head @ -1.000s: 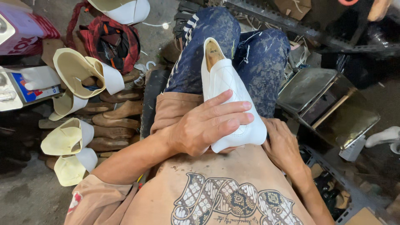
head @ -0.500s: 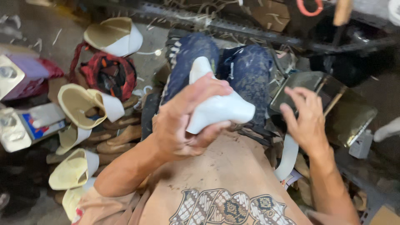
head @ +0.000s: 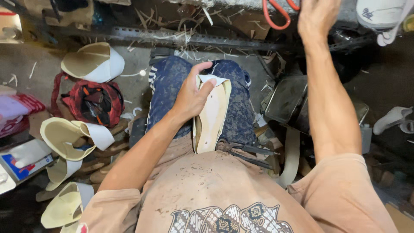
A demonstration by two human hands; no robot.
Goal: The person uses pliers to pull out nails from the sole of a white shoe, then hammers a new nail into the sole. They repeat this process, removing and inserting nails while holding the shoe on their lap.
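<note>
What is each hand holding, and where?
The left hand holds a cream shoe piece by its top end. The right hand reaches up; its grip cannot be told.

Cream sandals with white straps [head: 92, 62], red patterned bag [head: 92, 101], dark metal box [head: 286, 103], red-handled tool [head: 276, 17]

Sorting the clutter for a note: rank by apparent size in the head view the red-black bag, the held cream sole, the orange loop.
1. Red-black bag
2. Cream sole, nearly as big
3. Orange loop, partly cropped

The right hand [head: 317, 17] is cut off by the top edge, fingers unseen, beside the red-handled tool [head: 278, 15].
</note>
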